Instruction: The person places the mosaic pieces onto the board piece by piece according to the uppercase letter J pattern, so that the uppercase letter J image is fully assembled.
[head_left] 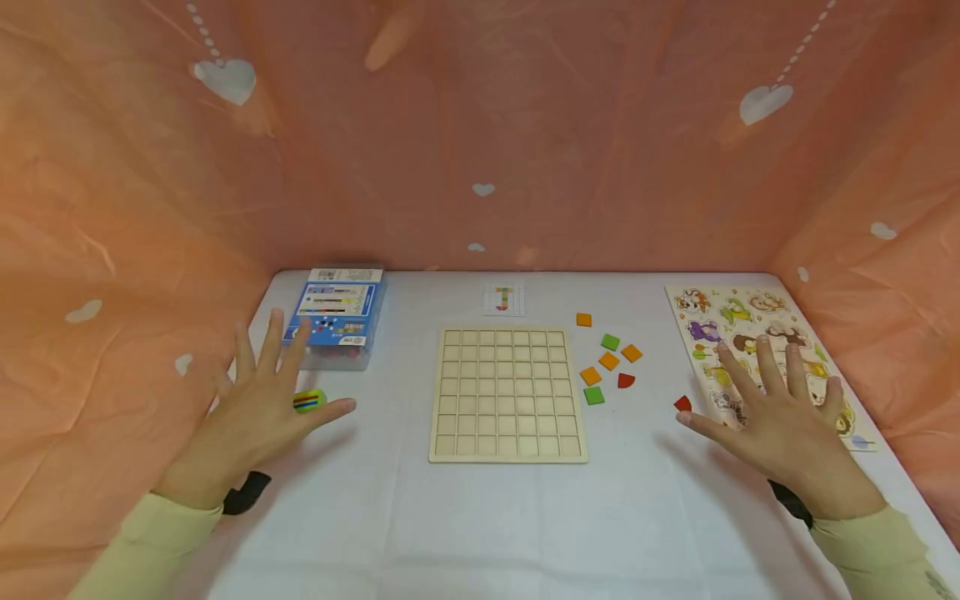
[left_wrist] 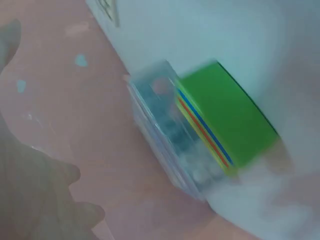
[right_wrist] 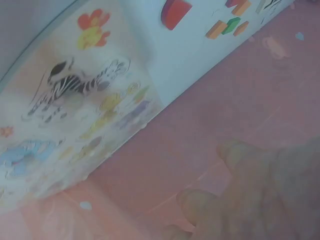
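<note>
Left hand point(head_left: 247, 412) and right hand point(head_left: 787, 429) spread, released; the left partly hides a green striped object point(head_left: 307, 402) before a blue box point(head_left: 326, 329); the right, an animal board point(head_left: 714, 305) beside a red piece point(head_left: 682, 403); between them, a grid board point(head_left: 507, 387) near orange tiles point(head_left: 609, 361); white tabletop point(head_left: 480, 533), peach curtain point(head_left: 480, 117).

Looks like a little curtained-off puzzle corner
Peachy heart-print curtain point(head_left: 480, 117) wraps three sides of a white-covered bench point(head_left: 480, 533), with a grid board point(head_left: 507, 396) and animal puzzle point(head_left: 742, 321) on top.
</note>
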